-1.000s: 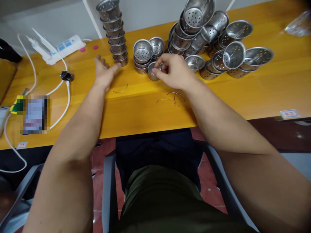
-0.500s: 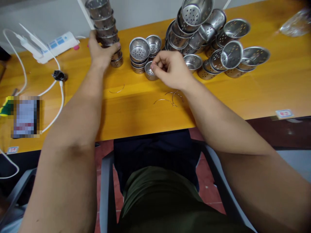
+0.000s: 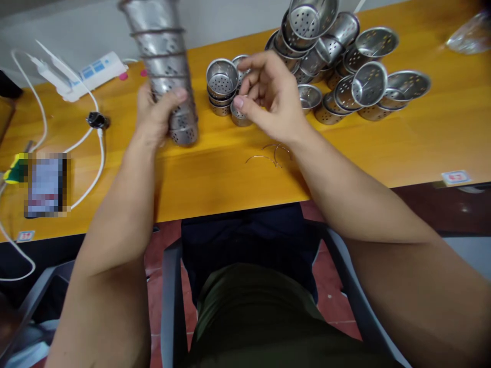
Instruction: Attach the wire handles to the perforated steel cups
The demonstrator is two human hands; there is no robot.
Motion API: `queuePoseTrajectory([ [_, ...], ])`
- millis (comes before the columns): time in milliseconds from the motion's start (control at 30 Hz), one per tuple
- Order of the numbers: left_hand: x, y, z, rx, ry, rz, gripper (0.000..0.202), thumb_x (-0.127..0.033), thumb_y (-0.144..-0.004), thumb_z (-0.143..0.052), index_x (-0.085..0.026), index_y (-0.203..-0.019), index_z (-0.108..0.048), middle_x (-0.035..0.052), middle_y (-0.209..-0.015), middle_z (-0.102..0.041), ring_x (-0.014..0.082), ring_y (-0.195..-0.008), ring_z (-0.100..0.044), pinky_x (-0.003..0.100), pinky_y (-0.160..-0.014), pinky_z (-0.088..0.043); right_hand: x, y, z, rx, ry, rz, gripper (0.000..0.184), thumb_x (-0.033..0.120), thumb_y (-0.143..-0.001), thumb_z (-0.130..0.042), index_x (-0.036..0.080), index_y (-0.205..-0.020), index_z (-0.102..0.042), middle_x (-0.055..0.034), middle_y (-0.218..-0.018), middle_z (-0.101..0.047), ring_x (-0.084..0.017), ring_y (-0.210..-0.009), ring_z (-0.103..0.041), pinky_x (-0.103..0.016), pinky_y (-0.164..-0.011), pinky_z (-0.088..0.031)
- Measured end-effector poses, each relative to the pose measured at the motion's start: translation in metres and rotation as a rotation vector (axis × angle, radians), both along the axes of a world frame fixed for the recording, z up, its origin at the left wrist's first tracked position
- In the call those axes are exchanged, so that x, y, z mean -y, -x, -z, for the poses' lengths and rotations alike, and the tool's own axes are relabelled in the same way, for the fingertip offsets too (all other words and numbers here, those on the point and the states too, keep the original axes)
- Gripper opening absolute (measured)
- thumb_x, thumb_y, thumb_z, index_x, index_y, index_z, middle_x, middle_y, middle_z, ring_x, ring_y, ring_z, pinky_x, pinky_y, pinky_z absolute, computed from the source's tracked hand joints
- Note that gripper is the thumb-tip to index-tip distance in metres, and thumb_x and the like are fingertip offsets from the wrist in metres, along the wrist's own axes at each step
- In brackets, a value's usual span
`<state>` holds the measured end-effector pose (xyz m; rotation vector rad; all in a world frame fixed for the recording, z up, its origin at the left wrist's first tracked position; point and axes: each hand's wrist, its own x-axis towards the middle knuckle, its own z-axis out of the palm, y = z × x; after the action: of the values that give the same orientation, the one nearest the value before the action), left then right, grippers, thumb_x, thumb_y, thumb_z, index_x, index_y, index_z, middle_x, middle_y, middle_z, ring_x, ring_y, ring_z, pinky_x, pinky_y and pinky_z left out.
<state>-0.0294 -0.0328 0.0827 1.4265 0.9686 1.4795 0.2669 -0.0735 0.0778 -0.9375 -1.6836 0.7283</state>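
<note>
My left hand (image 3: 159,110) is closed around a tall stack of perforated metal cups (image 3: 164,66), held tilted and slightly blurred by motion. My right hand (image 3: 270,94) hovers with thumb and fingers apart, and I see nothing plainly held in it. Just behind its fingertips stand a short stack of perforated cups (image 3: 221,84) and a single small cup (image 3: 241,116), partly covered by the hand. Thin curved copper-coloured wires (image 3: 264,157) lie on the table below my right wrist.
More perforated cups (image 3: 368,84) are stacked and leaning in a pile at the back right. On the left are a white power strip (image 3: 94,76), a black plug (image 3: 97,120), white cables and a phone (image 3: 46,184). A clear plastic bag (image 3: 470,38) lies far right.
My left hand has drawn the cup stack nearer and raised it. The right hand's fingers have spread apart. The stack now covers where a lone wire lay on the left.
</note>
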Motion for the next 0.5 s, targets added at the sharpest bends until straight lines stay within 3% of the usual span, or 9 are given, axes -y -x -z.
queuePoseTrajectory([
  [67, 0.019, -0.016, -0.003, -0.143, -0.049, 0.123, 0.081, -0.087, -0.055, -0.128, -0.029, -0.094, -0.089, -0.0001, -0.087, -0.077, 0.0249, -0.08, -0.064, 0.046, -0.076, -0.057, 0.009, 0.003, -0.007, -0.029, 0.0, -0.012, 0.112, 0.114, -0.076, -0.097, 0.049, -0.163, -0.071, -0.0046, -0.142, -0.086, -0.038, -0.112, -0.077, -0.055, -0.089, -0.065],
  [133, 0.034, -0.03, -0.004, -0.312, -0.057, 0.242, 0.054, -0.062, -0.078, -0.125, -0.027, -0.099, -0.09, 0.0023, -0.092, -0.077, 0.0301, -0.09, -0.073, 0.046, -0.084, -0.063, 0.016, 0.004, -0.012, -0.018, -0.006, -0.018, 0.122, 0.114, -0.075, -0.097, 0.053, -0.176, -0.065, -0.0058, -0.154, -0.085, -0.045, -0.137, -0.077, -0.059, -0.099, -0.069],
  [200, 0.046, -0.041, -0.002, -0.427, -0.006, 0.287, 0.043, -0.045, -0.088, -0.119, -0.027, -0.102, -0.083, 0.0021, -0.093, -0.074, 0.0354, -0.099, -0.081, 0.047, -0.089, -0.069, 0.02, 0.004, -0.014, 0.029, -0.007, -0.003, 0.118, 0.109, -0.075, -0.099, 0.054, -0.175, -0.068, -0.0066, -0.158, -0.085, -0.051, -0.158, -0.069, -0.065, -0.108, -0.071],
  [267, 0.054, -0.049, 0.002, -0.453, 0.067, 0.288, 0.04, -0.034, -0.094, -0.115, -0.026, -0.102, -0.077, 0.0015, -0.091, -0.071, 0.0369, -0.102, -0.085, 0.047, -0.09, -0.073, 0.02, 0.004, -0.013, 0.061, -0.005, 0.006, 0.102, 0.1, -0.077, -0.104, 0.052, -0.162, -0.075, -0.0053, -0.164, -0.084, -0.053, -0.168, -0.063, -0.069, -0.117, -0.07],
  [333, 0.06, -0.053, 0.005, -0.427, 0.127, 0.305, 0.042, -0.031, -0.099, -0.114, -0.026, -0.1, -0.072, 0.0005, -0.088, -0.068, 0.0353, -0.096, -0.086, 0.046, -0.088, -0.074, 0.018, 0.005, -0.011, 0.015, -0.031, -0.009, 0.086, 0.091, -0.078, -0.107, 0.048, -0.147, -0.078, -0.0029, -0.167, -0.085, -0.051, -0.166, -0.067, -0.067, -0.129, -0.067],
  [400, 0.065, -0.054, 0.005, -0.358, 0.169, 0.352, 0.041, -0.04, -0.105, -0.112, -0.026, -0.099, -0.073, 0.0004, -0.085, -0.068, 0.0316, -0.085, -0.083, 0.045, -0.08, -0.072, 0.012, 0.006, -0.007, -0.111, -0.082, -0.054, 0.081, 0.08, -0.079, -0.113, 0.043, -0.141, -0.077, -0.0034, -0.163, -0.087, -0.047, -0.159, -0.074, -0.061, -0.138, -0.062],
  [500, 0.07, -0.05, -0.008, -0.235, 0.163, 0.446, 0.039, -0.051, -0.104, -0.11, -0.026, -0.104, -0.08, 0.0021, -0.09, -0.075, 0.0275, -0.079, -0.079, 0.044, -0.075, -0.067, 0.002, 0.003, -0.002, -0.354, -0.169, -0.104, 0.083, 0.077, -0.078, -0.118, 0.038, -0.139, -0.077, -0.0057, -0.146, -0.091, -0.044, -0.145, -0.082, -0.055, -0.134, -0.065],
])
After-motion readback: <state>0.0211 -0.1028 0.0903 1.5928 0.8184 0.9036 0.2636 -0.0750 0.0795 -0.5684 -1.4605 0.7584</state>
